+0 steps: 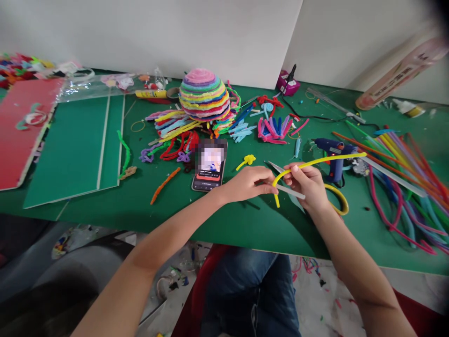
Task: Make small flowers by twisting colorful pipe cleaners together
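Observation:
Both my hands meet over the green table point(245, 224) and hold a yellow pipe cleaner point(322, 161). My left hand point(249, 183) pinches its bent lower end. My right hand point(308, 185) is closed round the stem, which runs up and right over a blue glue gun point(333, 152). A clear glue stick point(289, 191) also lies in my right hand's fingers. A pair of scissors point(275, 167) lies just behind my hands. A yellow ring point(340, 199) sits by my right wrist. A small yellow pipe-cleaner flower point(247, 160) lies to the left of the scissors.
A phone point(209, 166) lies left of my hands. Behind it stands a striped multicoloured dome point(204, 95) among several loose pipe-cleaner pieces. Long pipe cleaners point(407, 178) lie in a heap at the right. A green board point(73, 145) and a red board point(21, 131) lie at the left.

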Demonstrator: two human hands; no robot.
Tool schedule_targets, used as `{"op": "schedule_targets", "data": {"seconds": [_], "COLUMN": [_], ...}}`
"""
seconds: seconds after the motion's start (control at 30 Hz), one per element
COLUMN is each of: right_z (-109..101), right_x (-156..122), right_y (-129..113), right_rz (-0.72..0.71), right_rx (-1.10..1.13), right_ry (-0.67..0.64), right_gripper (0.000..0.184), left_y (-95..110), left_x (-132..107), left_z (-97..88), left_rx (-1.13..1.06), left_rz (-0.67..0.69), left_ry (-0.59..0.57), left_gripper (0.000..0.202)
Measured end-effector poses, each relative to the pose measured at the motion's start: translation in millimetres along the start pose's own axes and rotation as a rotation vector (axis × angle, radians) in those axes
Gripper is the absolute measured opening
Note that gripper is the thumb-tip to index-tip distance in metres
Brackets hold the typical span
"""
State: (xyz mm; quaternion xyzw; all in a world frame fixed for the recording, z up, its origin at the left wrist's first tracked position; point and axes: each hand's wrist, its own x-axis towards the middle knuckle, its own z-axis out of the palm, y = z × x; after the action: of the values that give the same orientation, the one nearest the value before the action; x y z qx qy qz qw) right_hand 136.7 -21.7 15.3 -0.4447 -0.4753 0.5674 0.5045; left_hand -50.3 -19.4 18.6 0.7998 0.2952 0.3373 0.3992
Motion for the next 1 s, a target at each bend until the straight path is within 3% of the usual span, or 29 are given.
{"op": "schedule_targets", "data": {"seconds": [0.2, 0.33, 0.43, 0.53, 0.67, 0.77, 0.9, 1.0], "right_z": [0, 1, 2, 3, 2, -1, -5, -8], "right_x": [-1, -8, -13, -15, -12, -9, -6, -7], "right_y": [3, 0, -1, 0, 2, 1, -4, -11], "right_rz": [-0.137, -0.424, -0.654, -0.778, -0.768, -0.725, -0.716, -0.706], "right_rx": [-0.055, -0.451, -0.735, -0.847, -0.945, -0.986, -0.957, -0.91], "right_ry": [0.051, 0.078, 0.016, -0.104, -0.228, -0.245, -0.271, -0.302], "right_gripper": [0.021, 0.005, 0.012, 0.02, 0.022, 0.019, 0.015, 0.012], "left_y": [2, 1, 0, -2, -9, -14, -15, -12], "left_x": [0, 1, 1, 0, -2, -3, -2, -1], "left_z": [-2.2, -0.3, 1.6, 2.3, 1.4, 0.4, -5.3, -13.7], "left_rx": [-0.134, -0.209, -0.196, -0.079, 0.272, 0.483, 0.566, 0.615], "left_rz": [-0.169, -0.251, -0.269, -0.275, -0.2, -0.137, -0.101, -0.02], "left_ry": [0.229, 0.394, 0.439, 0.471, 0.441, 0.394, 0.307, 0.142], "left_gripper": [0.046, 0.043, 0.044, 0.042, 0.042, 0.035, 0.029, 0.029]}}
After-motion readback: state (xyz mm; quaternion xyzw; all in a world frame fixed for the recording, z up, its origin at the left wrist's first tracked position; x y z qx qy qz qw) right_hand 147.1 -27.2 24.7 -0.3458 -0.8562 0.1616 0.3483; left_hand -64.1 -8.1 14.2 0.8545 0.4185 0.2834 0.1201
